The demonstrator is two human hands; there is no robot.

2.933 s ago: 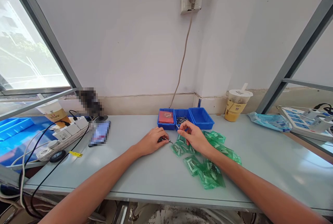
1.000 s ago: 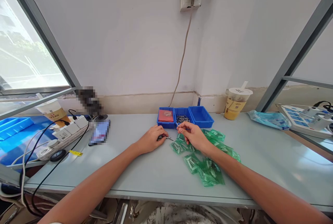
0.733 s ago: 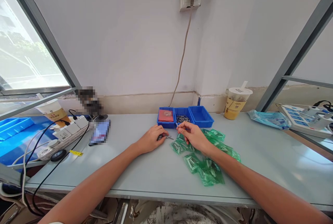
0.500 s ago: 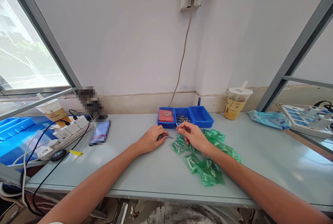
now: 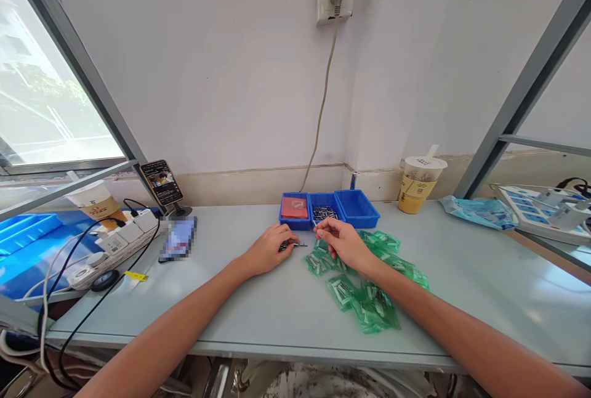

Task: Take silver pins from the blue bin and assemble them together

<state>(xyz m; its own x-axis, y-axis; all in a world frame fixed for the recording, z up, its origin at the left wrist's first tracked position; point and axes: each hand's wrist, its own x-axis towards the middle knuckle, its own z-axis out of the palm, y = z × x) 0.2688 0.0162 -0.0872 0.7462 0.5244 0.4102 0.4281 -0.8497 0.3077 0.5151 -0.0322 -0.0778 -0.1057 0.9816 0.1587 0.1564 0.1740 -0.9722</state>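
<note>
My left hand (image 5: 268, 249) rests on the table with curled fingers round several small metal pins (image 5: 287, 245), one sticking out to the right. Between thumb and forefinger, my right hand (image 5: 340, 239) pinches a thin pale pin (image 5: 314, 222) at the front edge of the middle blue bin (image 5: 310, 199). Dark and silver metal pins (image 5: 325, 212) lie in that bin. Green plastic bags (image 5: 376, 312) holding small metal pieces are spread under and around my right hand and forearm; some are partly hidden.
A left blue bin holds a flat red packet (image 5: 294, 207); the right blue bin (image 5: 356, 208) joins the row. A drink cup (image 5: 418, 185) and blue plastic packet (image 5: 478, 212) stand right. At left are a phone on a stand (image 5: 161, 182), another phone (image 5: 178, 238), a power strip (image 5: 115, 250) and cables.
The view has shifted slightly. Both hands keep nearly the same place and grip.
</note>
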